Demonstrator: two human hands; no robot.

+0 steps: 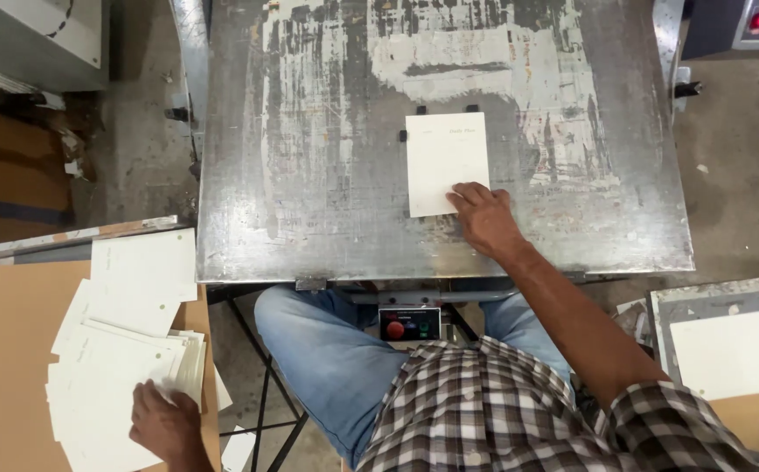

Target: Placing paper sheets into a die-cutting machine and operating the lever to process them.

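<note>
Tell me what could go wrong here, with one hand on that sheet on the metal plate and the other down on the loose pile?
1. The right hand presses only the lower corner of the white sheet, so it might slip away from the small black stops along its edges.
2. The left hand rests on a fanned, uneven paper stack; it could lift two sheets or push some off the cardboard table.

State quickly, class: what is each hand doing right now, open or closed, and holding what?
Left hand: open, resting flat on the stack of white cards, gripping nothing.
Right hand: open, fingers pressing the single white sheet on the metal plate.
</note>
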